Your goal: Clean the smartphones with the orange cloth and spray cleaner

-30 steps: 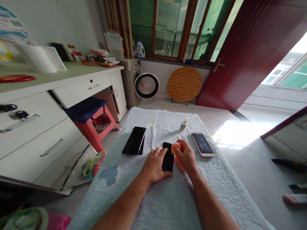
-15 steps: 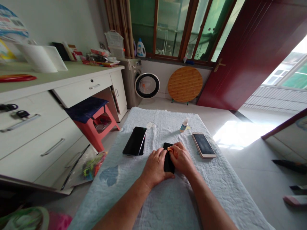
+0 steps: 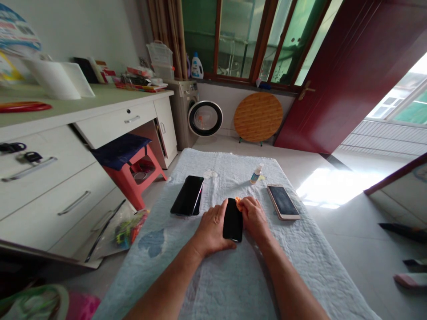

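Note:
A black smartphone [image 3: 232,222] lies on the pale blue quilted cloth [image 3: 227,169], its dark screen facing up. My left hand [image 3: 211,227] grips it along the left side, with the thumb at its bottom edge. In my right hand [image 3: 255,217] is a bunched orange cloth [image 3: 239,204], pressed at the phone's upper right edge. To the left rests a larger black phone [image 3: 188,194], apart from both hands. A gold-framed phone [image 3: 283,202] lies to the right of my right hand. Beyond them stands a small spray bottle [image 3: 256,174] with a white top.
On the left are a white desk [image 3: 113,129] with drawers and a red stool [image 3: 133,171] with a dark cushion. A washing machine [image 3: 185,113] has its round door open. Against the back wall leans a round wooden tabletop [image 3: 258,117]. A dark red door [image 3: 320,71] stands at the right.
My right hand and the orange cloth have shifted from over the phone's screen to its right edge. More of the screen shows now. My left hand has moved slightly left with the phone.

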